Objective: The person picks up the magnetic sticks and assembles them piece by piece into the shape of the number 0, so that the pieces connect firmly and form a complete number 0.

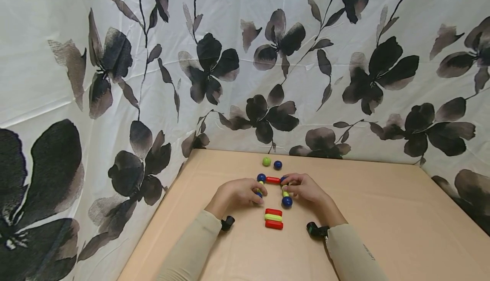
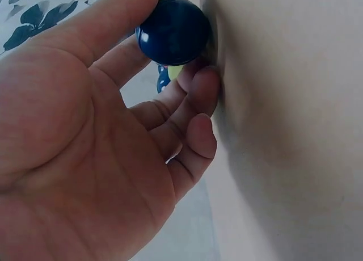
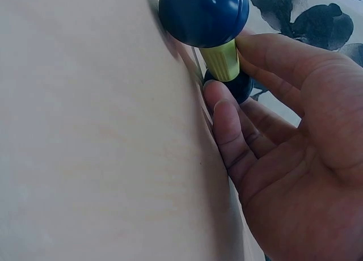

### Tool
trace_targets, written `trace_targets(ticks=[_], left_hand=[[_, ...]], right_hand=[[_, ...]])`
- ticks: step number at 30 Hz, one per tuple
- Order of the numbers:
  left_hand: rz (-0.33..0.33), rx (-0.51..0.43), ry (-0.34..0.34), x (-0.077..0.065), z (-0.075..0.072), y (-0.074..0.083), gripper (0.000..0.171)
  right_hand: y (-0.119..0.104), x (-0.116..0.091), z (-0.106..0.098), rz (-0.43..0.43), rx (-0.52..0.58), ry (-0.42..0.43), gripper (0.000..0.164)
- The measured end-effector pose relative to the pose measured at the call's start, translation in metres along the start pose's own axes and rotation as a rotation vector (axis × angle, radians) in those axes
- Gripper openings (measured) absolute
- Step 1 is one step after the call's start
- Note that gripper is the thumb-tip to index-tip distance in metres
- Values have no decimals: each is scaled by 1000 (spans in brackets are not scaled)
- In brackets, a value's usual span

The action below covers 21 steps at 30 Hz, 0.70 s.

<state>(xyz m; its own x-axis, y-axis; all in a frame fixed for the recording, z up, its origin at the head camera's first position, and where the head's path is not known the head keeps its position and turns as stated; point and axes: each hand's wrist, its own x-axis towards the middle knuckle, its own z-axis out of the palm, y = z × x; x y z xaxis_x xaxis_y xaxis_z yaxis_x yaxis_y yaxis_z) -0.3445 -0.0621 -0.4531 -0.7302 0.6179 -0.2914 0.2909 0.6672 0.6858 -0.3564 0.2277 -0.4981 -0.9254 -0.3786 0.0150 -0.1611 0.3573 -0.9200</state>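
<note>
On the table, blue balls and rods form a three-sided frame. Its far side is a red rod (image 1: pixel 273 180) between two blue balls. My left hand (image 1: pixel 241 191) grips the near end of the left side, fingers around a blue ball (image 2: pixel 173 31); a yellow-green rod there is mostly hidden. Along the right side, my right hand (image 1: pixel 306 187) pinches a yellow-green rod (image 3: pixel 222 59) between thumb and fingers. A blue ball (image 3: pixel 204 14) caps that rod's near end, and another blue ball (image 3: pixel 241 86) shows beyond it, partly covered by fingers.
Nearer the person, two red rods and one yellow-green rod (image 1: pixel 273 217) lie side by side. Past the frame sit a green ball (image 1: pixel 266 161) and a loose blue ball (image 1: pixel 277 165). A floral cloth (image 1: pixel 264 72) hangs behind the table (image 1: pixel 383 213).
</note>
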Motion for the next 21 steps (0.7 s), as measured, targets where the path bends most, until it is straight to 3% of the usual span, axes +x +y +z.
trace_targets(ticks=[10,21], left_hand=[[10,30,29,2,5,4,33],[37,52,72,8,7,-2,29]], right_hand=[[-1,0,1,7,-12,0,25],[-1,0,2,14,0,10,24]])
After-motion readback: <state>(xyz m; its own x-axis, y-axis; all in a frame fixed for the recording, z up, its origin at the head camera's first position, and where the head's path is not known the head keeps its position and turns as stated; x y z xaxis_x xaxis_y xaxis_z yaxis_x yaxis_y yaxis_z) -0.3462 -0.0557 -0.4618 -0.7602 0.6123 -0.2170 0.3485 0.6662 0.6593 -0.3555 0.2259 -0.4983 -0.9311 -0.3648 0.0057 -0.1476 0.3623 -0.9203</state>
